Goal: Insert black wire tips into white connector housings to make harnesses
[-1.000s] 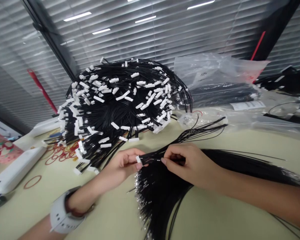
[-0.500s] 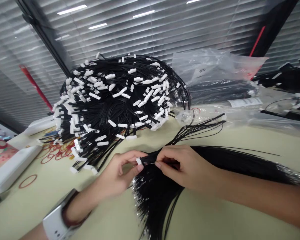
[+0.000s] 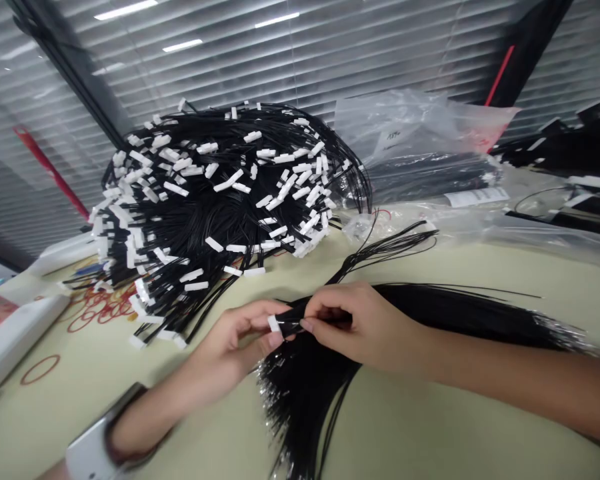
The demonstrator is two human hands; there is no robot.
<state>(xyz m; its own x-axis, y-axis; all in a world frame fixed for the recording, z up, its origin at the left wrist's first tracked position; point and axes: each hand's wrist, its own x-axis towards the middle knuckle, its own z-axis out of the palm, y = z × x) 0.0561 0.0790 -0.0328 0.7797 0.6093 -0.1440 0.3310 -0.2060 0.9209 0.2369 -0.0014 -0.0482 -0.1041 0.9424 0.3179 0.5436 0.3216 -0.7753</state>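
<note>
Slatted blinds point(image 3: 280, 60) fill the background behind a pale green table point(image 3: 420, 413). On the table sits a big heap of black wires point(image 3: 205, 207), bristling with white connectors, and clear plastic bags point(image 3: 410, 127) lie just beyond it on the right. A second bundle of black wires point(image 3: 455, 313) runs across the table in front of the heap, its bare, silvery ends fanned out at the right and below the hands.

The two hands nearly meet over this bundle. The left hand point(image 3: 235, 353), a watch point(image 3: 93, 453) on its wrist, is closed in a pinch on a small white connector point(image 3: 274, 324). The right hand point(image 3: 360, 327) is pinching black wires just beside it – how many, the fingers hide.
</note>
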